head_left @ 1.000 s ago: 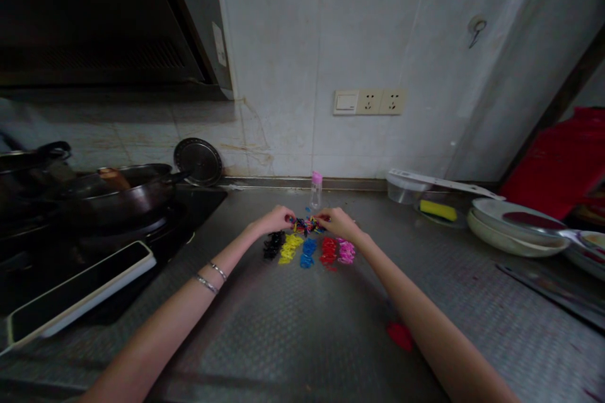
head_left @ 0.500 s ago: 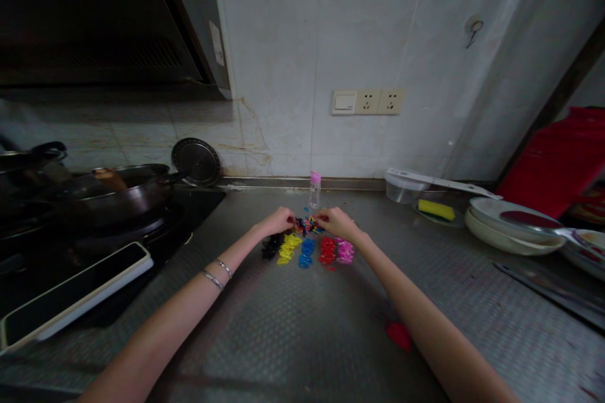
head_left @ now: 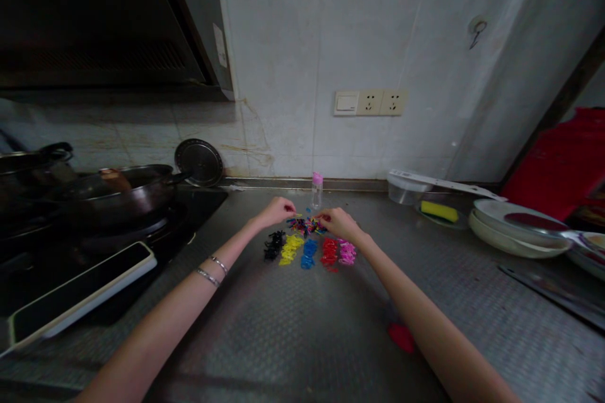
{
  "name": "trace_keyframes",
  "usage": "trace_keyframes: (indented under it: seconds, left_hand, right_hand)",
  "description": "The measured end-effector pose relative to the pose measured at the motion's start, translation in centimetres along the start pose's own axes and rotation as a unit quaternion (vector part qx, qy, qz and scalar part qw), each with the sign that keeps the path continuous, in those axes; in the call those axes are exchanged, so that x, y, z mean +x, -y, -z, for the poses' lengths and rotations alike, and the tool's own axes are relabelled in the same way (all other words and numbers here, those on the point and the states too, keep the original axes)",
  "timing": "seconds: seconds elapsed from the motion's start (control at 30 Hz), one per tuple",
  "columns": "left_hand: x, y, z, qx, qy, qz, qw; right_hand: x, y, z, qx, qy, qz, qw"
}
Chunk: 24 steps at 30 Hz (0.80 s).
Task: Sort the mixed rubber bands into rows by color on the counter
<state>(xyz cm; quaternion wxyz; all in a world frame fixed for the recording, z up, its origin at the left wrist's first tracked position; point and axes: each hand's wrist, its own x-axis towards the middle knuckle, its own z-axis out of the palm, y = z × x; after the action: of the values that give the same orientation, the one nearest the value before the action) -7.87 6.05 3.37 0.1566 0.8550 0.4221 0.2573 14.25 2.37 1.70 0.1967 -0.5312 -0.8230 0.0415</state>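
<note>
Left hand (head_left: 278, 209): fingers (head_left: 289, 211) are pressed together, thumb on forefinger, hovering just over the left edge of the mixed pile (head_left: 307, 225) of tiny coloured bands. There might be a yellowish speck at the tips, but it's way too small to call. Right hand (head_left: 339, 221) sits on the right edge of the mixed pile with its fingers curled down into it. The tips are lost among the bands, so I can't tell if I'm pinching one or just touching. Right in front of the mixed pile, on my side, five sorted heaps run in a row: black heap (head_left: 274, 244), yellow heap (head_left: 290, 249), blue heap (head_left: 309, 253), red heap (head_left: 329, 252), pink heap (head_left: 346, 252). Just behind the mixed pile stands a little clear bottle (head_left: 316, 192) with a pink cap; if it has a label, it's unreadable. Well nearer me and to the right of the pile there's a red scrap (head_left: 401, 335) half behind my forearm, no clue what it is. Far left of the pile is a dark pan (head_left: 118, 195), plus a white-edged dark slab (head_left: 80, 293) cut off by the frame. Far right are a yellow sponge (head_left: 438, 210) and plates (head_left: 513, 236). Above the pile is a socket plate (head_left: 371, 102), markings too blurry to read.
</note>
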Motion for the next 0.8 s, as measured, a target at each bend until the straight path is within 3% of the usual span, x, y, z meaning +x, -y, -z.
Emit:
trace_keyframes:
  seconds: [0.23, 0.33, 0.63, 0.8]
  left_hand:
    - [-3.2, 0.3, -1.1, -0.016, 0.116, -0.001, 0.993]
    - [-3.7, 0.2, -1.2, -0.004, 0.131, 0.005, 0.991]
    - [-3.3, 0.9, -0.9, -0.051, 0.133, 0.013, 0.99]
    - [-3.3, 2.3, 0.1, -0.093, 0.072, 0.05, 0.992]
  right_hand:
    - [-0.1, 0.2, 0.0, -0.079, 0.028, -0.038, 0.996]
    - [-0.1, 0.1, 0.1, -0.078, 0.043, -0.035, 0.995]
    - [0.1, 0.0, 0.5, -0.063, 0.123, 0.035, 0.99]
    - [0.2, 0.2, 0.2, -0.069, 0.136, 0.037, 0.988]
